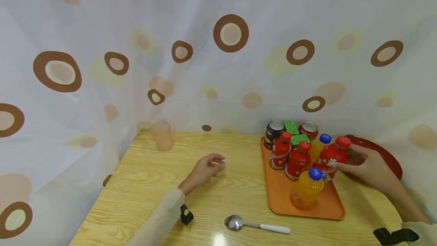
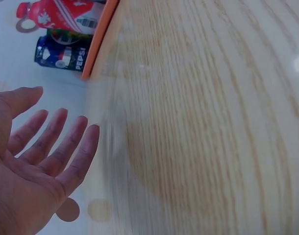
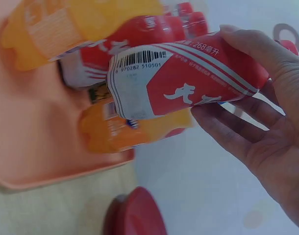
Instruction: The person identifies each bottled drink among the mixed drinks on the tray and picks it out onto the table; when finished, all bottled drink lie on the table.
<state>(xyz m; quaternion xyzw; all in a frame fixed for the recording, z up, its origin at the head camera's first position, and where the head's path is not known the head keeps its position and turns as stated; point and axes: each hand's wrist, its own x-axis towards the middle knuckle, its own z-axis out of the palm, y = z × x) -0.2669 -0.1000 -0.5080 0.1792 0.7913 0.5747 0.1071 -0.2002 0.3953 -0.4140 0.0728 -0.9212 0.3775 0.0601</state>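
My right hand (image 1: pixel 367 166) grips a red bottle (image 1: pixel 332 157) with a red cap, thumb on one side and fingers round the other. In the right wrist view this bottle (image 3: pixel 188 81) shows its barcode and white label, tilted over the orange tray (image 1: pixel 280 206). Two more red bottles (image 1: pixel 298 160) stand on the tray beside it. An orange-drink bottle (image 1: pixel 307 189) with a blue cap is at the tray's front, and another orange-drink bottle (image 1: pixel 318 148) stands behind. My left hand (image 1: pixel 205 170) hovers over the table with relaxed fingers, holding nothing.
At the tray's back are a dark Pepsi can (image 1: pixel 273 134), a red can (image 1: pixel 308 130) and green boxes (image 1: pixel 295 134). A red round dish (image 1: pixel 385 155) lies to the right. A spoon (image 1: pixel 256 226) lies in front, and a translucent cup (image 1: pixel 162 136) stands back left.
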